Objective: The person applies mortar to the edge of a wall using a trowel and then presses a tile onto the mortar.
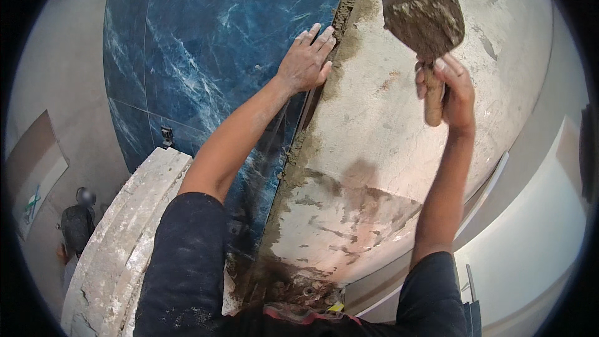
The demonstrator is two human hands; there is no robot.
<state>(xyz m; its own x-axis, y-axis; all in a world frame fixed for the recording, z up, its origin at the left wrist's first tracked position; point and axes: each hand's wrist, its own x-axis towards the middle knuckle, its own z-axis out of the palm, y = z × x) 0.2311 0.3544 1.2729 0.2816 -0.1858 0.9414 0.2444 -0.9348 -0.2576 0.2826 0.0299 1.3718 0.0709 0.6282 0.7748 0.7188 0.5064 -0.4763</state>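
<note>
The right hand (459,87) grips a trowel (424,12); the left hand (306,61) apparently touches blue tiling (206,31).

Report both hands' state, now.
Left hand: open, at the edge of the blue tile.
Right hand: closed, holding the trowel by its handle.

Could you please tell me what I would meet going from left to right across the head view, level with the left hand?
Blue marble-look tiles → left hand → bare pale wall between the hands → right hand, holding a trowel by its handle.
</note>
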